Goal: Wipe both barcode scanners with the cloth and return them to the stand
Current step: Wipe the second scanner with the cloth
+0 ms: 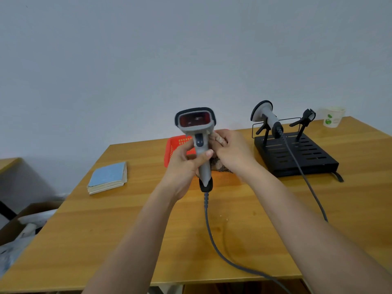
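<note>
My left hand (184, 164) grips the grey handle of a barcode scanner (197, 128), held upright above the table with its red window facing me. Its grey cable (214, 236) hangs down and runs off the near table edge. My right hand (231, 151) holds a bunched cloth (221, 164) against the right side of the scanner, just under its head. A second grey scanner (265, 117) rests in the left cradle of the black stand (297, 153) at the right. The stand's right cradle (305, 119) holds nothing.
A red plastic basket (176, 147) sits behind my hands. A blue-covered booklet (108, 177) lies at the left of the wooden table (127, 240). A paper cup (333, 116) stands at the far right corner. A cardboard box (25, 219) sits on the floor at the left.
</note>
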`<state>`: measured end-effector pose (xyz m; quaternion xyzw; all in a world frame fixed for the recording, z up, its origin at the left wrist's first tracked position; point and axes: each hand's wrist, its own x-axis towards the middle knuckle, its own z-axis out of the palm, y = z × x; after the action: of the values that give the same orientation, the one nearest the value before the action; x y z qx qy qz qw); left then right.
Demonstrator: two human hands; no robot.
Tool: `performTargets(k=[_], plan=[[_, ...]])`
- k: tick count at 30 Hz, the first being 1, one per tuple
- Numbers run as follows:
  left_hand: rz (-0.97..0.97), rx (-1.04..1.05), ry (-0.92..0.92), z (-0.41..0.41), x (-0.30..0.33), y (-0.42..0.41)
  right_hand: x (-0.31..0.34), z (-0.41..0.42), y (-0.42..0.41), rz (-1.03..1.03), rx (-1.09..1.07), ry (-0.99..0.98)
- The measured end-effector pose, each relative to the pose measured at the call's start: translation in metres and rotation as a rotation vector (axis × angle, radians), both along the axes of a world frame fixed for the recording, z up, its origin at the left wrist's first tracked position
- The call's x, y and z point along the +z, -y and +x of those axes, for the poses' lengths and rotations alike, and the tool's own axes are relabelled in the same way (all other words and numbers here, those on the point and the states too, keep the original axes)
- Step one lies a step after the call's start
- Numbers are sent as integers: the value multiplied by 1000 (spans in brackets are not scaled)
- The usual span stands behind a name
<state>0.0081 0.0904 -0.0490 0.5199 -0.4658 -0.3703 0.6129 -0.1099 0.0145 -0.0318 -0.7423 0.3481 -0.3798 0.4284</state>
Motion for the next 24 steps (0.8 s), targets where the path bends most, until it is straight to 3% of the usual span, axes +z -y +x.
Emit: performTargets(k=[5,10,19,24], plan=[[23,43,13,5,0,3,-11,-8,-1,2,65,109],[32,69,-106,9,-6,4,-9,-13,2,100,42,325],[16,70,33,-3,-9,9,-22,-10,-1,35,93,236],[62,110,-38,7,-10,9,-22,-19,2,72,91,278]])
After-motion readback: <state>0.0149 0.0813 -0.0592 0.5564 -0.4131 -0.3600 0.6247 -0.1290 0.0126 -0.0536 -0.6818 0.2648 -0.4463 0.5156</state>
